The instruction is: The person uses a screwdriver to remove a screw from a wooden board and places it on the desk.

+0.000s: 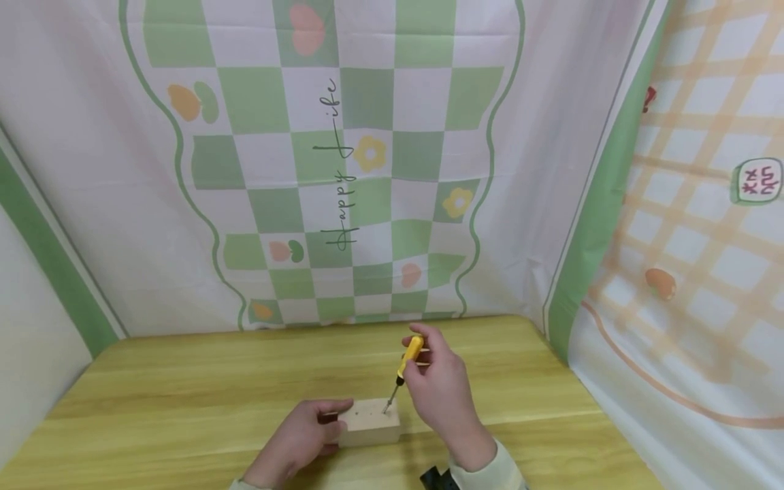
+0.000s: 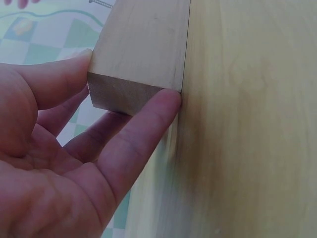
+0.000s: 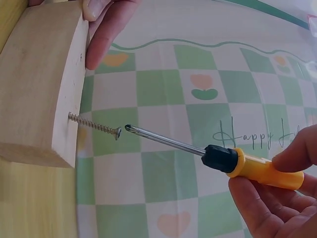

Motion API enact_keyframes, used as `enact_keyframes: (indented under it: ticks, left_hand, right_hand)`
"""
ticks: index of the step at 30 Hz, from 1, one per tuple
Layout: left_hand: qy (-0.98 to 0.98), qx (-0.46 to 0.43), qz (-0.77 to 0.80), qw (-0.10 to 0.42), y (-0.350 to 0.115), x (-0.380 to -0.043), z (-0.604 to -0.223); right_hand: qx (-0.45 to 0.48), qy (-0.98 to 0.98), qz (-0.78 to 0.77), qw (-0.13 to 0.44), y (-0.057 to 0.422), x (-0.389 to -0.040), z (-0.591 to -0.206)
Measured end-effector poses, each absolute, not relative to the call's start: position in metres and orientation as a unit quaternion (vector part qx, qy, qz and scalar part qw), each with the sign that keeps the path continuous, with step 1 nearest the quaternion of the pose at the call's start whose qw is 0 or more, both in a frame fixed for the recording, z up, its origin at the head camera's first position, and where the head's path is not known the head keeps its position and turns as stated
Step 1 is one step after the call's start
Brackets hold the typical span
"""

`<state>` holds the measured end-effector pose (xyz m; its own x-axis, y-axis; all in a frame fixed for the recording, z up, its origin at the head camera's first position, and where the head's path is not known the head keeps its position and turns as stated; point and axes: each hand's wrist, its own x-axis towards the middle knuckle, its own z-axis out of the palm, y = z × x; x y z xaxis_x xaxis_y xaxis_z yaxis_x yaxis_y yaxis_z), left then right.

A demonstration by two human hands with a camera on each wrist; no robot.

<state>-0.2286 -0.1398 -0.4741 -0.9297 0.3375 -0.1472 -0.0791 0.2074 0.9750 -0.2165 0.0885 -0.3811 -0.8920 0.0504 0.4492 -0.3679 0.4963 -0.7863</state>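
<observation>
A pale wooden block (image 1: pixel 369 436) lies on the table, and my left hand (image 1: pixel 305 433) grips its left end between thumb and fingers. In the left wrist view, fingers (image 2: pixel 141 136) press against the end and edges of the block. A long threaded screw (image 3: pixel 94 125) stands out of the block's top face, with much of its thread exposed. My right hand (image 1: pixel 442 389) pinches the yellow handle of a screwdriver (image 3: pixel 265 170). Its cross-shaped tip points at the screw head, with a small gap between them in the right wrist view. Small dark holes mark the block's top, left of the screw.
The wood-grain table (image 1: pixel 202 381) extends around the block. Behind it hangs a green-and-white checked cloth (image 1: pixel 367 197), and an orange plaid cloth (image 1: pixel 686 238) hangs at the right. A black object (image 1: pixel 438 479) shows beside the right sleeve.
</observation>
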Motion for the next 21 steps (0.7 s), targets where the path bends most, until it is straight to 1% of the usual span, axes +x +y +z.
enact_keyframes:
  ticks: [7,10,13,15,21]
  left_hand:
    - [0.753,0.092,0.629,0.168,-0.141,-0.228,-0.473]
    - [0.754,0.090,0.629,0.166,-0.141,-0.227,-0.472]
    - [0.757,0.084,0.627,0.167,-0.141,-0.227,-0.472]
    - [0.758,0.081,0.625,0.167,-0.141,-0.227,-0.472]
    - [0.756,0.081,0.628,0.166,-0.139,-0.227,-0.475]
  right_hand:
    - [0.081,-0.827,0.514,0.213,0.095,-0.216,-0.375]
    - [0.069,-0.804,0.560,0.188,0.102,-0.218,-0.373]
    - [0.056,-0.759,0.636,0.129,0.115,-0.223,-0.371]
    - [0.055,-0.721,0.686,0.073,0.130,-0.229,-0.371]
    - [0.078,-0.668,0.736,-0.077,0.197,-0.247,-0.377]
